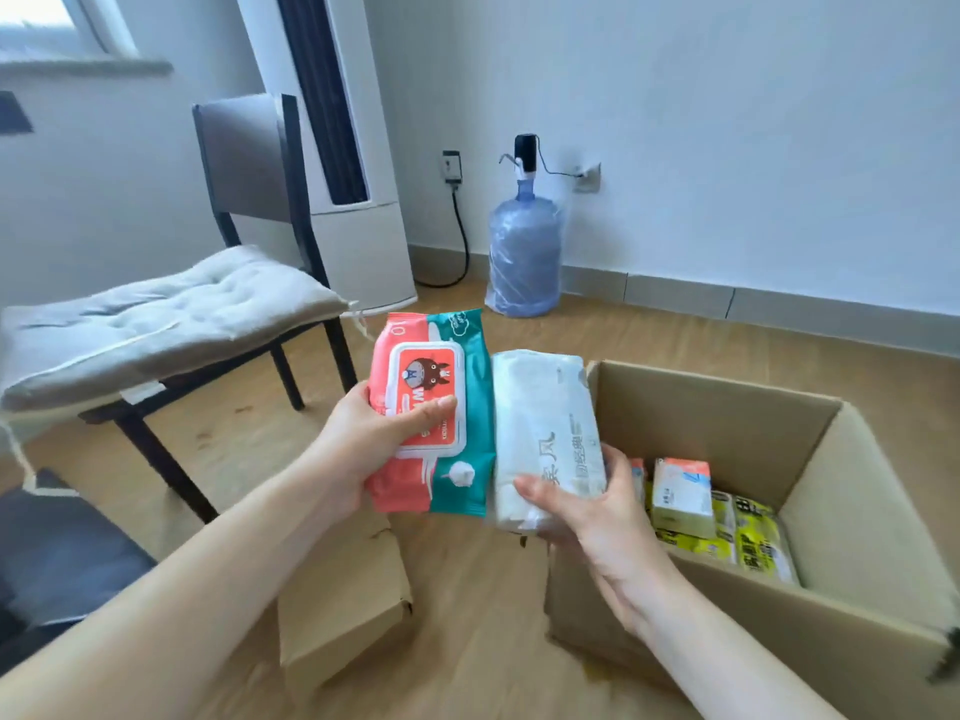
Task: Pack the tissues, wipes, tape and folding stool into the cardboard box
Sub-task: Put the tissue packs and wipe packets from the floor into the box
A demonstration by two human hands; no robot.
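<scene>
A wet-wipes pack (431,413) is clamped in the left hand (363,444), a tissue pack (545,433) in the right hand (582,506), beside the cardboard box (810,517). Either slick wrapper may slip if the grip is loosened early.

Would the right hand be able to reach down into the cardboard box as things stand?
Probably yes: the right hand, holding the white tissue pack, is beside the cardboard box, whose top is open with nothing above it.

Wipes pack (427,413) lid: "W" readable; tissue pack (548,433): Chinese characters, partly legible
</scene>
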